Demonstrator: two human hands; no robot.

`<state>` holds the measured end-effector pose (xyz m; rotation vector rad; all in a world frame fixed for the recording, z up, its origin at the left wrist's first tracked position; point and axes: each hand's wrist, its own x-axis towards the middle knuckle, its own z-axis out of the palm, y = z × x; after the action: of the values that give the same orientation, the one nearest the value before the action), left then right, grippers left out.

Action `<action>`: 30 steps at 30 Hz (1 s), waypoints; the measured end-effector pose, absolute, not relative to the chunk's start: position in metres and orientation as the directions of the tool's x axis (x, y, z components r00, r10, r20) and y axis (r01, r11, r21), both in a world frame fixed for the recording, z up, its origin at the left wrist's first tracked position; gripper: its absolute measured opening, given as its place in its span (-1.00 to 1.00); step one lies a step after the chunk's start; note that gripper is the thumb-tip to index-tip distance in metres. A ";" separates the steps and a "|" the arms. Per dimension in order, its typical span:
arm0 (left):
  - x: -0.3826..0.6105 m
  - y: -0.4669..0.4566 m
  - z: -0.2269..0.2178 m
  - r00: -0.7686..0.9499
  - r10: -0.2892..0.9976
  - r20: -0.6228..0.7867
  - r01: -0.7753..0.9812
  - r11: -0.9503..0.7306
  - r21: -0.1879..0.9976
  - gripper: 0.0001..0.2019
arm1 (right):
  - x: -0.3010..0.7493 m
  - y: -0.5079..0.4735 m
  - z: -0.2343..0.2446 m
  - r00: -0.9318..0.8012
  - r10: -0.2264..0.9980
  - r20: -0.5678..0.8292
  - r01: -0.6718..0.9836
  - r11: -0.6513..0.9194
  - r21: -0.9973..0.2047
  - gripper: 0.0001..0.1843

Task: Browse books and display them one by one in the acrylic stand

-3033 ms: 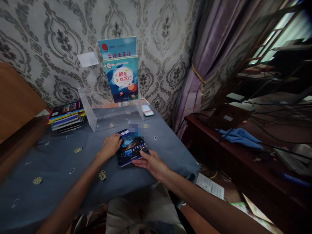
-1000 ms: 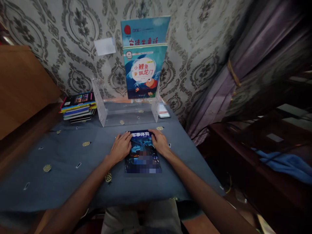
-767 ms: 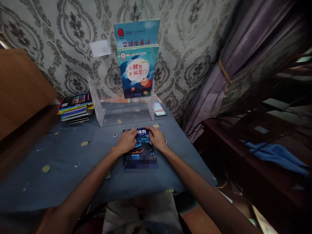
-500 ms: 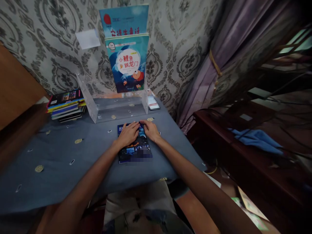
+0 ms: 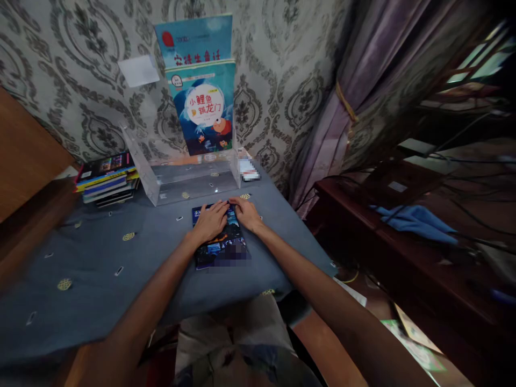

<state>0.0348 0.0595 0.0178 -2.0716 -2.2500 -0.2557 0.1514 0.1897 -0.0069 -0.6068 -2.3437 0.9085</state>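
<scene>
Now the left hand (image 5: 210, 220) and the right hand (image 5: 246, 214) lie open and flat on the far end of the book (image 5: 220, 248), grasping nothing; it seems they press it steady. The book lies on the table (image 5: 100, 269), just before the clear stand (image 5: 189, 180).

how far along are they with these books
Done: two blue books stand in the clear rack. In hand: left hand and right hand rest on a dark book lying flat on the table. Left: that book and the stack beside the rack are outside it.
</scene>
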 end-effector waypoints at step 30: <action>0.081 -0.018 0.028 0.340 0.922 0.187 0.897 -0.377 0.230 -0.65 | 0.154 0.181 0.000 -0.777 0.561 0.286 0.333 0.752 -0.569 -0.57</action>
<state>0.0810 -0.0184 0.0283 -2.6400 -1.7974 -0.4640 0.1544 0.1809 0.0002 -0.6778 -2.5043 0.6956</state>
